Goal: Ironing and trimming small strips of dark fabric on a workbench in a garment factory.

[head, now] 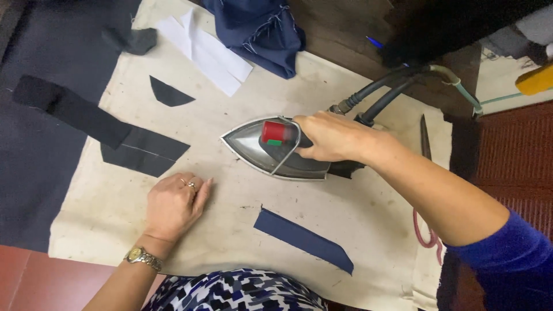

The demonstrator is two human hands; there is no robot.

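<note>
The right hand [329,137] is wrapped around the handle of a steam iron [271,148], fingers closed tight on it, so the iron sits flat with its pointed nose aimed away from the wrist, toward the person's left. A grip from above like this lets the arm press down and steer the soleplate at once. Two dark hoses [380,86] run off from the heel of the iron, just behind the knuckles, and curve up and away past the forearm, which keeps them clear of the pressing surface.

The left hand [173,204] lies palm down on the cream pressing cloth [230,230], fingers together and flat, holding nothing; it appears to steady the cloth, resting well short of the iron's nose. A ring shows on one finger and a watch [142,257] sits at the wrist.

Fabric pieces are spread out around both hands. A navy strip [302,239] lies below the iron, between the two arms. Beyond the left hand's fingertips lies a black angled piece [144,151] with a long black strip [69,108] overlapping it, and farther out a small black curved piece [168,93]. White strips [204,49] and a bundle of navy fabric [259,29] rest at the far edge, out of the iron's way.
</note>
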